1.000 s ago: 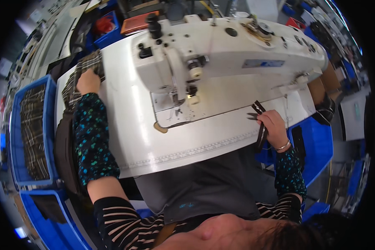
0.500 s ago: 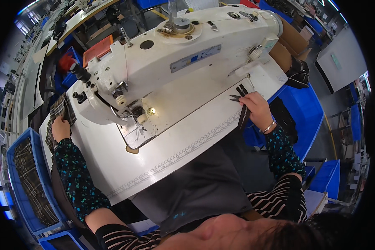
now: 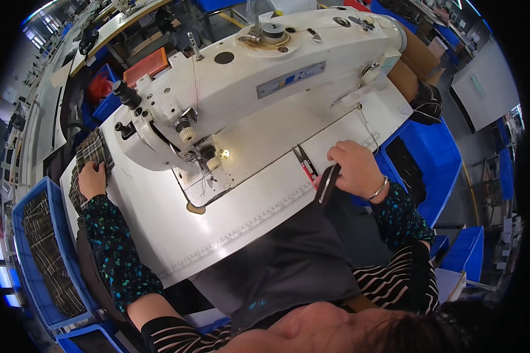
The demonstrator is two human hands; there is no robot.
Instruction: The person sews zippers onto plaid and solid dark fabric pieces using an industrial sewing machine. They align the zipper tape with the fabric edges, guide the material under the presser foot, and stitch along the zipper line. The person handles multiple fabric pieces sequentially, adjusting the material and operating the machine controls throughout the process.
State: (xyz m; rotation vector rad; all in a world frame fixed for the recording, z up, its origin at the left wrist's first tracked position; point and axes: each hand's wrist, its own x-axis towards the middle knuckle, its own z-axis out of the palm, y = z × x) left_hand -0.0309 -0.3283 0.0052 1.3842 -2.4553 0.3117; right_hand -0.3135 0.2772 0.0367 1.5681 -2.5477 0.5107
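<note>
My left hand [image 3: 92,180] is closed on the edge of a brown plaid fabric piece [image 3: 94,148] at the left side of the sewing machine table. My right hand [image 3: 358,169] is over the front right of the table, its fingers closed around a dark zipper [image 3: 328,183] whose end hangs past the front edge. Beside its fingertips, thread snips [image 3: 304,163] with red on the handle lie on the tabletop, blades pointing away from me. Whether a finger still touches the snips I cannot tell. The white sewing machine [image 3: 235,82] stands beyond both hands, its needle area lit.
A blue crate [image 3: 58,220] of folded plaid pieces stands at the left. At the right is a blue bin [image 3: 439,159] with dark strips inside. A printed ruler [image 3: 241,230] runs along the front of the table. A cardboard box [image 3: 415,59] sits behind the machine's right end.
My right hand has moved left and nearer to me with the zipper. The snips, formerly in that hand, now lie on the table. My left hand stays at the plaid fabric.
</note>
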